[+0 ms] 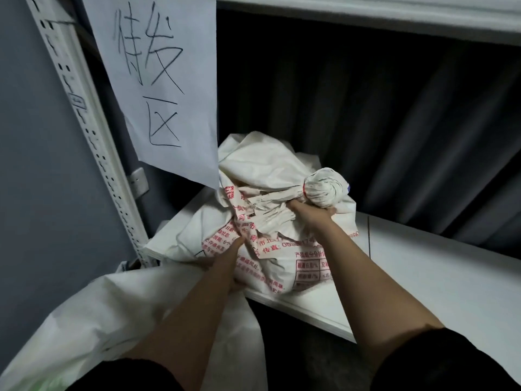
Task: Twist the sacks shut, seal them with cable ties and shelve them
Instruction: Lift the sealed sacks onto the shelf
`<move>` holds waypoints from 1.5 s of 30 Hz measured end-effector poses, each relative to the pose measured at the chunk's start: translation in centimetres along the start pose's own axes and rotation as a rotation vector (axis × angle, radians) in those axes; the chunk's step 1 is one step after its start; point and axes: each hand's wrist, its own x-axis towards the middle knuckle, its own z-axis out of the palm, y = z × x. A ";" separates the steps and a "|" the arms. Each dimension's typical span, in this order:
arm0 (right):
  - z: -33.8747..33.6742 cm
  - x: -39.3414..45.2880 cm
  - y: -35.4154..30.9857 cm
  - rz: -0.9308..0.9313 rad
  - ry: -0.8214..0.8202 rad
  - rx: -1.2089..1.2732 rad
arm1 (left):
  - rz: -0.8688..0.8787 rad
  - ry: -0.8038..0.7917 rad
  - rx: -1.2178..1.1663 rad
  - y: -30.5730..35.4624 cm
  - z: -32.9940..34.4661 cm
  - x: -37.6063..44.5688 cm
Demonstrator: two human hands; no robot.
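A white woven sack with red print (282,249) lies on the white shelf board (437,283), its left part hanging over the front edge. Its neck is twisted into a tight knob (324,187) that points up and to the right. My right hand (308,213) grips the twisted neck just below that knob. My left hand (229,261) presses against the sack's lower left side, its thumb stretched out along the fabric and the other fingers hidden under the sack. I see no cable tie clearly; a thin red band shows at the base of the knob.
A paper sign with handwritten characters (158,80) hangs from the perforated shelf upright (93,131) at left. Another white sack (112,320) sits low at left below the shelf. A dark curtain (394,122) backs the shelf, and an upper shelf board (366,12) runs overhead.
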 end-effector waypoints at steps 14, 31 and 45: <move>7.8 -0.8 -5.4 -0.222 -0.288 0.080 | 0.289 -0.020 -0.249 8.2 -0.4 4.3; 5.5 -0.2 2.8 -0.122 -0.083 -0.071 | 0.765 0.368 0.536 7.9 -0.2 3.2; 5.4 0.8 0.1 -0.205 -0.265 -0.175 | 0.568 0.213 0.535 11.5 -0.5 3.3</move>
